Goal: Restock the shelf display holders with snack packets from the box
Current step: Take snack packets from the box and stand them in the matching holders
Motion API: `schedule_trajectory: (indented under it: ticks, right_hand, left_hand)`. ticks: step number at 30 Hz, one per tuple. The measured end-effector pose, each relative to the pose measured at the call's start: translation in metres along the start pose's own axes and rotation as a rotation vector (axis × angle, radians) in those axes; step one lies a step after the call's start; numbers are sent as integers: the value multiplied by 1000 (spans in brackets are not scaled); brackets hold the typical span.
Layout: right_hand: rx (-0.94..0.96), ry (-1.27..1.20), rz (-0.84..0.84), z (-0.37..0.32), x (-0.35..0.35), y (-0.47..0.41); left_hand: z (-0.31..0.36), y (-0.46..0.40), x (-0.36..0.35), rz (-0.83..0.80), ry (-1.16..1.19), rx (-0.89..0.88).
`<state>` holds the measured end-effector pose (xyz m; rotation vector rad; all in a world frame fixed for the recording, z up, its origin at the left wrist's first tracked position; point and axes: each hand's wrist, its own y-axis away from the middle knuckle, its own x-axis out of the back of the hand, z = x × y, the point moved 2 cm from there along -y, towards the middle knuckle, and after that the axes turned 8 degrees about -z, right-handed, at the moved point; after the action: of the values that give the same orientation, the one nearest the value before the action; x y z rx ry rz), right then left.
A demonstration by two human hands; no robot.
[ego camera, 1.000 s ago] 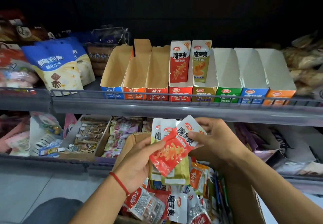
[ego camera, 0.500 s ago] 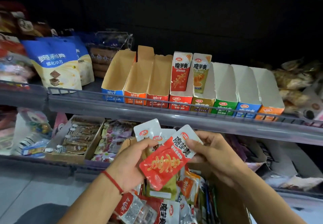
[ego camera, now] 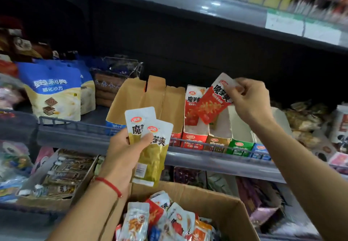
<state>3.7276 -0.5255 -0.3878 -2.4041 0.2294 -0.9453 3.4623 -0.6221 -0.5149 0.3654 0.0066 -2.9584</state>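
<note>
My right hand (ego camera: 250,101) pinches the top of a red snack packet (ego camera: 214,103) and holds it tilted over the red-fronted display holder (ego camera: 193,137), where another red packet (ego camera: 192,105) stands upright. My left hand (ego camera: 126,152) grips two yellow-and-white packets (ego camera: 150,146) in front of the shelf rail. Below them the open cardboard box (ego camera: 222,201) holds several mixed packets (ego camera: 165,220). A row of holders lines the shelf: brown empty ones (ego camera: 150,99) on the left, and green (ego camera: 240,146) and blue (ego camera: 260,149) fronted ones on the right.
A blue-and-cream biscuit bag (ego camera: 54,92) stands at the left of the same shelf behind the wire rail (ego camera: 75,127). Loose snack bags (ego camera: 305,120) pile at the right. A lower shelf carries a tray of packets (ego camera: 62,176). Another shelf edge (ego camera: 207,9) runs overhead.
My right hand lifted the red packet away from the left hand's stack up to the red holder on the shelf. The left hand rose with the yellow packets. The view tilted upward.
</note>
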Motion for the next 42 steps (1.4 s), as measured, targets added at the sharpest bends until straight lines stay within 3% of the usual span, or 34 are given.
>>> schedule_trajectory:
  ticks: [3, 8, 21, 23, 25, 28, 31, 35, 42]
  right_hand:
    - [-22, 139, -64, 6, -22, -30]
    - [5, 270, -371, 15, -64, -55]
    - [154, 638, -77, 32, -92, -75]
    - [151, 472, -22, 17, -88, -51]
    - [148, 195, -78, -8, -84, -4]
    - [78, -93, -397, -32, -82, 83]
    - [-50, -191, -653, -24, -93, 146]
    - [-254, -507, -533, 1, -99, 173]
    - [-320, -562, -354, 31, -71, 195]
  left_hand:
    - [-4, -4, 6, -23, 33, 0]
    - [-1, -10, 12, -73, 117, -2]
    - [-4, -12, 10, -80, 53, -18]
    - [-6, -9, 9, -75, 20, -27]
    - [-7, -6, 8, -77, -5, -33]
    - [-10, 3, 0, -75, -35, -49]
    - [-16, 16, -12, -65, -75, -51]
    - [-23, 38, -35, -109, -138, -45]
    - [-27, 55, -65, -63, -437, -142]
